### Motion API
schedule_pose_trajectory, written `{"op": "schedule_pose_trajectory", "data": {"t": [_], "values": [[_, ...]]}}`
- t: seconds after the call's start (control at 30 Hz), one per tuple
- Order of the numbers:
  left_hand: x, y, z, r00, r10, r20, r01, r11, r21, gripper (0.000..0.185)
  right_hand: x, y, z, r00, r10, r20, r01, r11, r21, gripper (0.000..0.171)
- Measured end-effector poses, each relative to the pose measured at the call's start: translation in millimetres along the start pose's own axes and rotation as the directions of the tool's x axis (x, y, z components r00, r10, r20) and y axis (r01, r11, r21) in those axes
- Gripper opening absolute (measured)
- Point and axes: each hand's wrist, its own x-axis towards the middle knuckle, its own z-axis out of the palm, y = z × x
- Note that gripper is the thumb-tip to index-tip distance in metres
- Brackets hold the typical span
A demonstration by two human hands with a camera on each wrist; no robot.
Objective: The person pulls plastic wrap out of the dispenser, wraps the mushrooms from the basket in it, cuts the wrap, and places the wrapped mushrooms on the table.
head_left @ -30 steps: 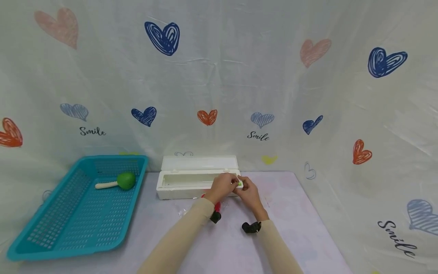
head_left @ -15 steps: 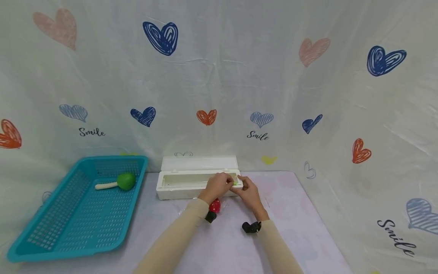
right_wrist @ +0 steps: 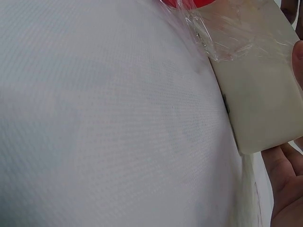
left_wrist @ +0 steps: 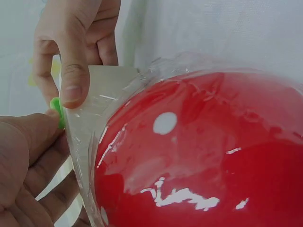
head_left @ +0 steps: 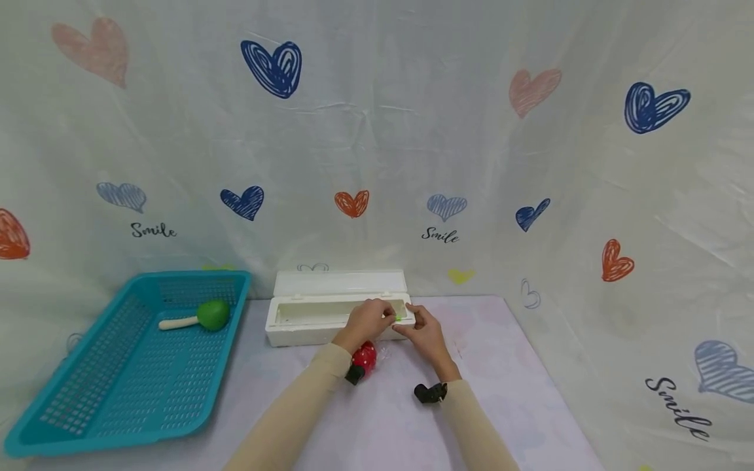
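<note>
Both hands, left hand (head_left: 366, 318) and right hand (head_left: 425, 330), meet at the white box (head_left: 306, 317).

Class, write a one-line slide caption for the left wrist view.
Clear cling film stretched over a red white-spotted ball, both hands beside a small green tab.

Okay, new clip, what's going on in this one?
A person works at the right end of an open white cling-film box. The left hand and right hand meet at a small green slider on its front edge. A red spotted object wrapped in clear film lies just in front. A teal basket stands on the left.
</note>
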Motion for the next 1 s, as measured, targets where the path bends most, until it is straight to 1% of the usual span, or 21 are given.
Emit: {"op": "schedule_pose_trajectory", "data": {"t": [0.13, 0.27, 0.5, 0.63, 0.7, 0.87, 1.0], "values": [[1.5, -0.6, -2.4, 1.0, 0.017, -0.012, -0.016, 0.999, 0.038, 0.011, 1, 0, 1, 1.0, -0.024, -0.007, 0.024, 1.0, 0.006, 0.063], [1.6, -0.6, -3.9, 1.0, 0.016, -0.013, -0.015, 0.998, 0.065, 0.009, 3, 1, 2, 0.999, -0.042, -0.007, 0.042, 0.999, 0.012, 0.062], [-4.0, 0.7, -6.2, 1.0, 0.015, -0.012, -0.013, 0.996, 0.091, 0.01, -2, -1, 4, 1.0, -0.02, -0.01, 0.02, 1.0, 0.011, 0.061], [-5.6, 2.3, -7.3, 1.0, -0.002, -0.01, 0.003, 0.993, 0.114, 0.009, -4, -2, 5, 1.0, -0.018, 0.008, 0.018, 1.0, 0.014, 0.062], [-4.3, 3.7, -7.5, 1.0, -0.002, -0.008, 0.003, 0.993, 0.118, 0.009, -4, -3, 4, 1.0, -0.022, 0.012, 0.022, 1.0, -0.003, 0.062], [0.7, 8.3, -8.2, 1.0, 0.001, 0.02, -0.002, 0.997, 0.073, 0.012, -4, -9, 1, 0.998, -0.056, 0.025, 0.059, 0.992, -0.111, 0.063], [4.0, 9.1, -5.9, 1.0, 0.006, 0.022, -0.007, 0.999, 0.05, 0.016, -3, -14, 0, 0.996, -0.074, 0.052, 0.082, 0.98, -0.18, 0.071]]}}
